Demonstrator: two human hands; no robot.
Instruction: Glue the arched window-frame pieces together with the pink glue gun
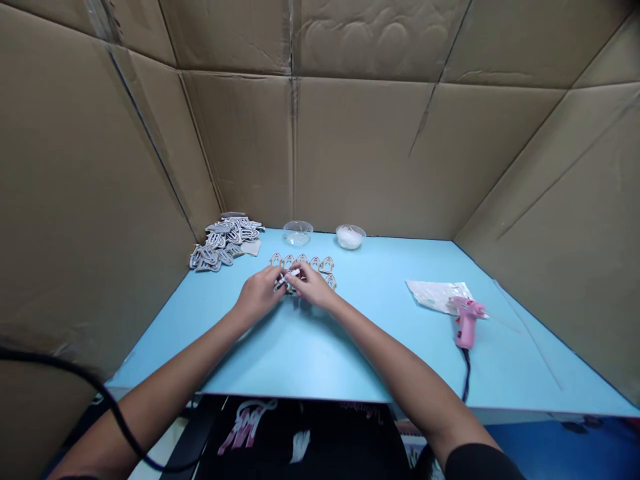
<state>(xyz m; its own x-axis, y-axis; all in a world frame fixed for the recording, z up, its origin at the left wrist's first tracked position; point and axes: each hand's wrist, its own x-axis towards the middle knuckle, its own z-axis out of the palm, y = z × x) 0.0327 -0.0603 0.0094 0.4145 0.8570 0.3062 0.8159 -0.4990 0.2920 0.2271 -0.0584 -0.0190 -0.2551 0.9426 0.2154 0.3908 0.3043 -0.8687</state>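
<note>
My left hand (259,292) and my right hand (311,287) meet over the table, fingers closed around a small white piece (295,272). Its exact kind is too small to make out, and the fingertips cover part of it. Just beyond and beneath my hands, small arch-shaped cutouts (327,265) with pale outlines and brown edges lie in rows. My forearms and fingers hide some of the nearer row.
A heap of similar grey-white cutouts (220,243) lies at the back left. Two clear round tubs, one left (298,233) and one with white contents (351,237), stand at the back. A pink glue gun (468,323) rests right, by a plastic bag (438,295). Cardboard walls (370,153) enclose the table.
</note>
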